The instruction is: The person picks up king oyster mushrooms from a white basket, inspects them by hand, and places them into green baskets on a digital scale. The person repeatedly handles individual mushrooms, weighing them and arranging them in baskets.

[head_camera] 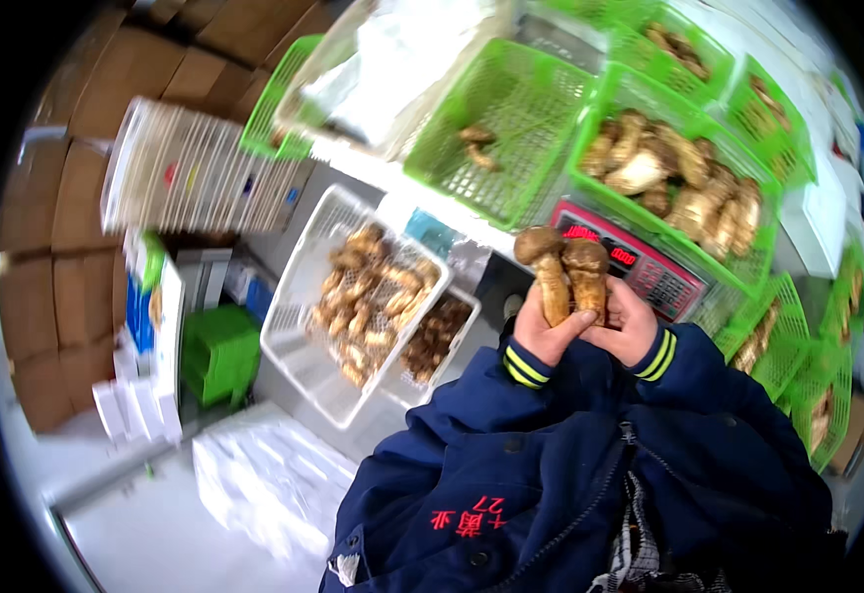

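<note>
Two brown-capped mushrooms are held upright side by side in front of my body. My left hand [542,330] grips the stem of the left mushroom [548,276]. The right mushroom [586,280] is in my right hand [627,319], and my thumbs nearly meet at its stem base. Just beyond my hands is a red-framed digital weighing scale [639,261] with a lit display and keypad. A green plastic basket [728,270] holding several large mushrooms stands behind the scale's panel. Left of it, another green basket [502,141] contains a few mushrooms [479,146].
On the left, a white plastic crate [295,326] of mushrooms overlaps a second crate of dark pieces [432,337]. More green baskets [825,370] line the right side. Cardboard boxes [83,296], a green stool [218,348] and a plastic-wrapped white stack [269,471] stand farther left.
</note>
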A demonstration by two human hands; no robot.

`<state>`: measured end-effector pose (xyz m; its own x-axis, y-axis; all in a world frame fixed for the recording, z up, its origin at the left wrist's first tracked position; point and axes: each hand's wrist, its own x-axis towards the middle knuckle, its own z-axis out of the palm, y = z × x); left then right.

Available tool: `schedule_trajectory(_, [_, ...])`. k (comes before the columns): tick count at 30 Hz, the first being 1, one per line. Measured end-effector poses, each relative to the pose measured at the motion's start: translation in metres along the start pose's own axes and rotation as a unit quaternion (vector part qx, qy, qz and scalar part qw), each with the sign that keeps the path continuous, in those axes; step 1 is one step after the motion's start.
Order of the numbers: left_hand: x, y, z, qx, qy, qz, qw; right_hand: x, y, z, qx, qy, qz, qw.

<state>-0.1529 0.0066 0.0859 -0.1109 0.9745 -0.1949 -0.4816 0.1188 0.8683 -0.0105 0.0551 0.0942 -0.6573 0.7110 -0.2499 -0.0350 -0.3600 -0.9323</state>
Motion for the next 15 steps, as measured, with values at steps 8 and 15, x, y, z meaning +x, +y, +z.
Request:
schedule_trajectory(8, [-0.055, 0.006, -0.086, -0.09, 0.115, 0.025, 0.989, 0.049, 0.021, 0.072, -0.246, -0.145, 0.033, 0.958])
schedule_trajectory(15, [-0.08, 0.021, -0.161, -0.071, 0.138, 0.056, 0.986, 0.093, 0.033, 0.144, -0.215, -0.219, 0.106, 0.946])
